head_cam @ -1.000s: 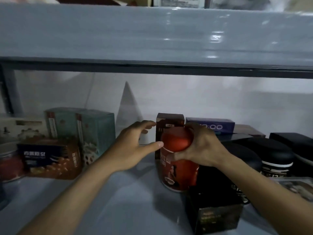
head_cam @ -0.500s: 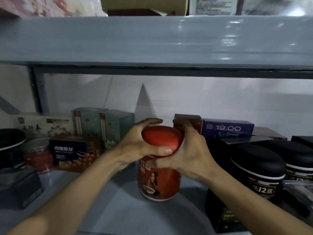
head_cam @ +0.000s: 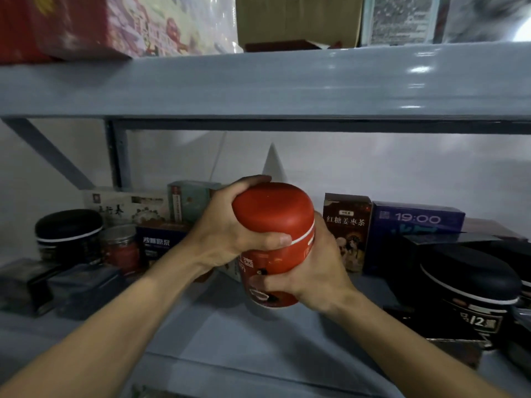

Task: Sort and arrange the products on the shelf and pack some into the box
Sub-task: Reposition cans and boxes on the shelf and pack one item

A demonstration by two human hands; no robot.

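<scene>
Head view, grey metal shelf [head_cam: 230, 340] lined with boxes and jars, black jar [head_cam: 471, 285] at the right, blue box [head_cam: 416, 222] marked 19:00 at the back, red jar [head_cam: 273, 211] mid-shelf between both hands, left hand [head_cam: 230, 228] curled over its lid, right hand [head_cam: 316, 271] wrapped round its body.

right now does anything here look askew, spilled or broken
Only the red jar is askew: it tilts, with the left hand over its lid and the right hand round its body. Nothing looks spilled or broken.
</scene>
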